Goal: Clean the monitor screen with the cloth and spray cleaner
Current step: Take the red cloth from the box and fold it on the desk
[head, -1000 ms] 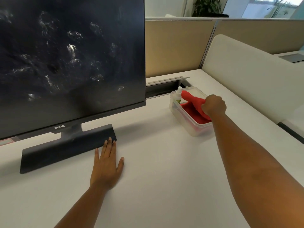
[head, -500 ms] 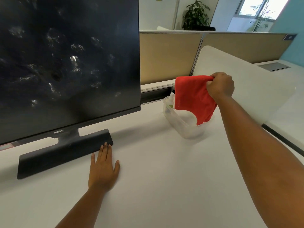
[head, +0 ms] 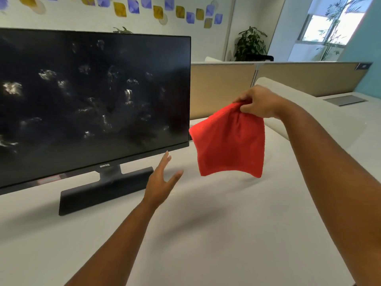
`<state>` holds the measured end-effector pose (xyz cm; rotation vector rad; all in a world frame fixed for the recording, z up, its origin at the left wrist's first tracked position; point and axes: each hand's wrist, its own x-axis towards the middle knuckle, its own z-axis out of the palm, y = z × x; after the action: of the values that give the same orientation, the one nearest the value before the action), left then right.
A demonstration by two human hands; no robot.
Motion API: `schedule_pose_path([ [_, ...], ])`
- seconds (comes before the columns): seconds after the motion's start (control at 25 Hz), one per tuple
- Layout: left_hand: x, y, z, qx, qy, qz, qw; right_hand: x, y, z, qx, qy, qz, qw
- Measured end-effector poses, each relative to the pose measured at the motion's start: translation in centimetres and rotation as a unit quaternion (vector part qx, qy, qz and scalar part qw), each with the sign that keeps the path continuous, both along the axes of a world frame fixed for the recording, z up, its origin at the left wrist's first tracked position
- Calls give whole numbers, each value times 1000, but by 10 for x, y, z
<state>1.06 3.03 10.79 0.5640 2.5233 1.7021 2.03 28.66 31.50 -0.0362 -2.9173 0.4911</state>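
A black monitor (head: 92,104) stands on the white desk at the left, its dark screen covered with pale smudges. My right hand (head: 257,103) pinches the top corner of a red cloth (head: 228,143), which hangs in the air to the right of the screen's lower corner. My left hand (head: 161,182) is raised off the desk, fingers spread and empty, just in front of the monitor's base (head: 107,188) and left of the cloth. The spray cleaner and its clear box are hidden behind the cloth.
The white desk (head: 216,234) spreads out in front of me. A white curved divider (head: 321,112) runs along the right side, and tan partition panels (head: 222,87) stand behind the desk. A potted plant (head: 250,45) is far back.
My right hand lifted the red cloth out of the clear box and carried it up and left toward the screen. My left hand rose off the desk. The view tilted upward.
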Motion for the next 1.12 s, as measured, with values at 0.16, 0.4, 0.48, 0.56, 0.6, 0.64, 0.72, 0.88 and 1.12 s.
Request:
schedule_pose_path([
  [0.16, 14, -18, 53, 137, -31, -62, 988, 12, -47, -11, -46, -111, 138, 983],
  [0.4, 32, -71, 55, 112, -11, 35, 993, 15, -100, -54, -119, -142, 211, 960],
  [0.48, 36, -89, 53, 98, -2, 75, 992, 17, -115, -71, -152, -122, 211, 958],
  [0.56, 38, -108, 52, 69, 8, 97, 993, 20, -130, -86, -158, -119, 219, 955],
  [0.6, 38, -118, 52, 44, 11, 101, 994, 21, -138, -92, -135, -132, 227, 955],
  [0.64, 38, -130, 52, 10, 15, 104, 994, 21, -145, -98, -97, -153, 236, 955],
  [0.72, 34, -152, 51, -81, 30, 113, 990, 17, -159, -110, -16, -172, 232, 957],
  [0.88, 28, -176, 57, -145, 118, 167, 968, 12, -188, -115, -23, -55, 172, 983],
  [1.12, 59, -176, 31, -230, 345, 203, 887, 23, -193, -141, -96, 98, 143, 980],
])
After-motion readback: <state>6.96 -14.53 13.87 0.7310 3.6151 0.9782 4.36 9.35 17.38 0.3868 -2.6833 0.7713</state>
